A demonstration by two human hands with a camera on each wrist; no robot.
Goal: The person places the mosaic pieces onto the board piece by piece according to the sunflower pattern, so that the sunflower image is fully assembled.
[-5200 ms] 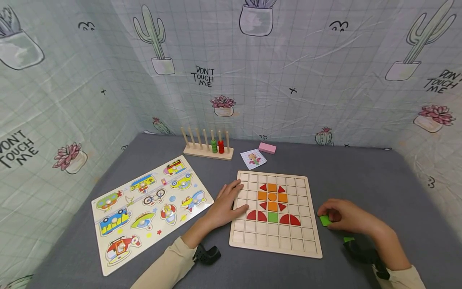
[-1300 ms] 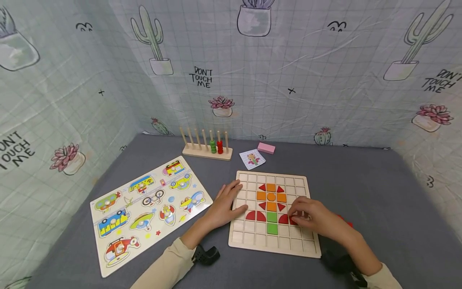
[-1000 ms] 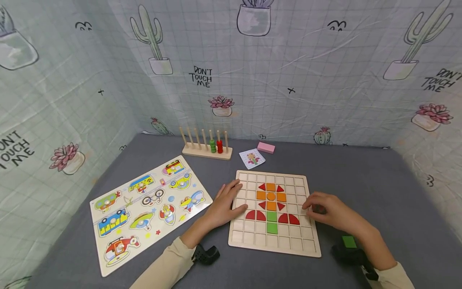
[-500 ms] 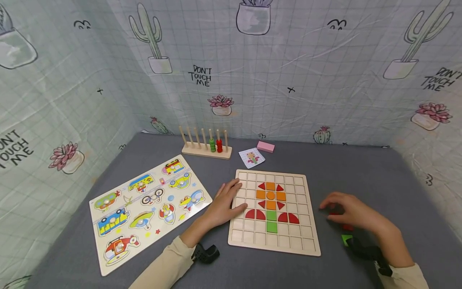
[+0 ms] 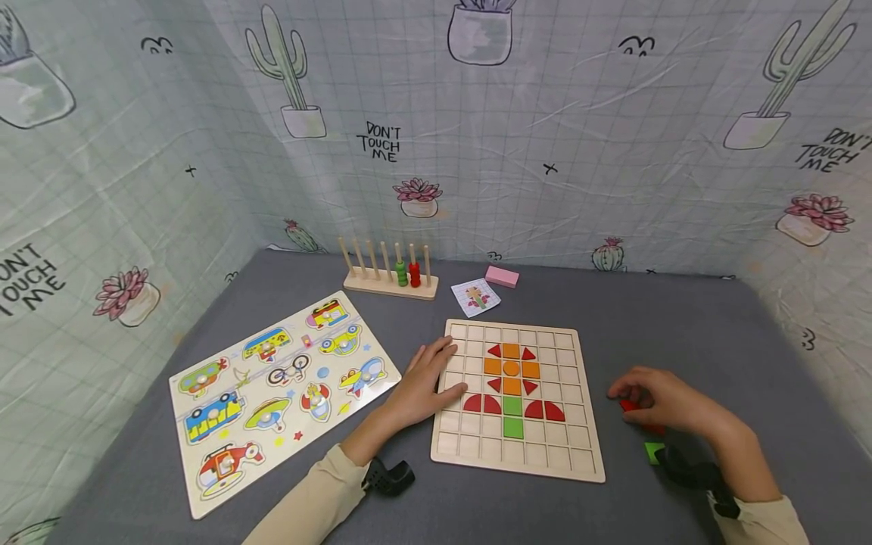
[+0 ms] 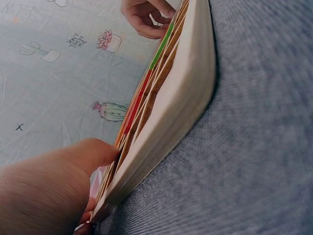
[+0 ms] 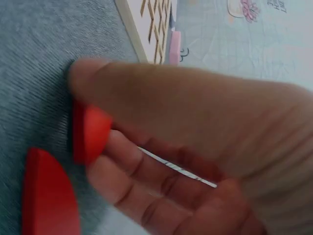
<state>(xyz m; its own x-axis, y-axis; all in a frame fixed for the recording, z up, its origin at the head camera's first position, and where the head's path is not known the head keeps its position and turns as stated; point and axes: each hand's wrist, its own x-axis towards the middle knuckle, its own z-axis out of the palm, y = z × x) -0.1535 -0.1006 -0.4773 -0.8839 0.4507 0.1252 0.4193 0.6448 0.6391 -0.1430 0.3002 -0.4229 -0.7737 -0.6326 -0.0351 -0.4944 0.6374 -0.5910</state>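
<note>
The wooden grid board [image 5: 477, 446] carries a flower pattern of orange, red and green pieces. My left hand [image 5: 427, 386] rests on its left edge, thumb on the top face; in the left wrist view the thumb [image 6: 100, 152] lies against the board's rim. Right of the board, my right hand [image 5: 671, 403] pinches a red quarter-circle piece [image 7: 95, 132] between thumb and fingertips, low over the cloth. A second red piece [image 7: 49, 196] lies beside it. Near the right wrist a green square [image 5: 653, 453] is partly hidden by the black wrist camera.
A vehicle peg puzzle [image 5: 282, 446] lies at the left. Behind stand a wooden peg rack [image 5: 390, 286] with green and red beads, a pattern card [image 5: 475, 297] and a pink block [image 5: 502, 277]. A patterned cloth hangs behind the table.
A second green square now sits below the first on the board. My right hand left the board's red pieces, moved right and took a red quarter-circle piece. My left hand stayed put.
</note>
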